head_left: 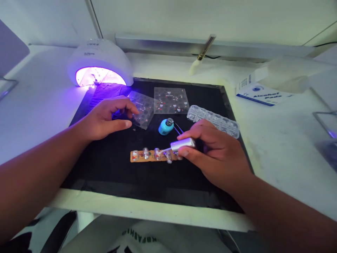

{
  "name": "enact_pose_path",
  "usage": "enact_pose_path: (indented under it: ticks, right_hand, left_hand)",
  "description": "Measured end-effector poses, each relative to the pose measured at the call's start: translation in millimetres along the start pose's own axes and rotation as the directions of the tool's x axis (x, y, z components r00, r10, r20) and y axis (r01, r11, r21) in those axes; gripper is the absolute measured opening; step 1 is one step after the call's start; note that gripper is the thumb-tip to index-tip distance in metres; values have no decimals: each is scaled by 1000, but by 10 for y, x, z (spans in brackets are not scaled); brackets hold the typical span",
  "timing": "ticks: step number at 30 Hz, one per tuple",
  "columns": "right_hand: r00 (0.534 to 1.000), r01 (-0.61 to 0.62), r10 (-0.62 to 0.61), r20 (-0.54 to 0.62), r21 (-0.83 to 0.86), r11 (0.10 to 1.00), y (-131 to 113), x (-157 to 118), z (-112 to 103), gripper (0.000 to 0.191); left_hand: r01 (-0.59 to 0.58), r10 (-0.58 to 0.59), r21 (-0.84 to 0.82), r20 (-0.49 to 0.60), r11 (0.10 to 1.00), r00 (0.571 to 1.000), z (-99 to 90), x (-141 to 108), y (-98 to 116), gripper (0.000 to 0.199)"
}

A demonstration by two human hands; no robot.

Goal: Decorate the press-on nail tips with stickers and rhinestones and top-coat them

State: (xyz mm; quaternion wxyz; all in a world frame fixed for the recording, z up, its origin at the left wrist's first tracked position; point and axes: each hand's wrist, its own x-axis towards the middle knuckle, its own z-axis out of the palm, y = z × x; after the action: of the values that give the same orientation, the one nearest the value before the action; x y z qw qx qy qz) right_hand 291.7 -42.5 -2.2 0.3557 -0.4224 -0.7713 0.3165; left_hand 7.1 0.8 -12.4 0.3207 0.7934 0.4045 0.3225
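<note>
My right hand [213, 151] grips the silver cap of a nail polish brush [183, 144] between thumb and fingers. The brush tip meets or hovers just over one of several decorated false nails [157, 153], which sit in a row on an orange-tan strip [151, 160]. Behind the strip stands an uncapped turquoise polish bottle [165, 128], with tweezers [179, 129] beside it, partly hidden by my right hand. Over the left side of the black mat, my left hand [107, 117] has thumb and fingers apart with nothing between them, close to a clear sticker sheet [143, 109].
A white nail lamp [101, 58] glows purple at the back left. Another sticker sheet [171, 100] and a clear compartment case [214, 121] lie on the black mat [105, 168]. A gold-handled brush [204, 52] leans at the back, and an Alcohol Pads box [265, 86] is at right.
</note>
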Motion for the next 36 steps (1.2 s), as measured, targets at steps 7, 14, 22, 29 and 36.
enact_pose_path:
  ticks: [7, 14, 22, 29, 36]
  right_hand:
    - [999, -2, 2, -46, -3, 1000, 27, -2, -15, 6]
    - [997, 80, -80, -23, -22, 997, 65, -12, -3, 8]
    - [995, 84, -89, -54, -90, 992, 28, 2, -4, 5]
    - [984, 174, -173, 39, -20, 985, 42, 7, 2, 7]
    - [993, 114, -118, -28, -100, 988, 29, 15, 4, 5]
  left_hand:
    - [12, -12, -23, 7, 1000, 1000, -3, -1, -2, 18]
    - [36, -35, -29, 9, 999, 999, 1, -6, 17, 18]
    - [4, -3, -48, 25, 999, 1000, 4, -10, -3, 18]
    - [22, -21, -52, 16, 998, 1000, 0, -19, -12, 18]
    - [29, -28, -40, 19, 999, 999, 4, -18, 0, 19]
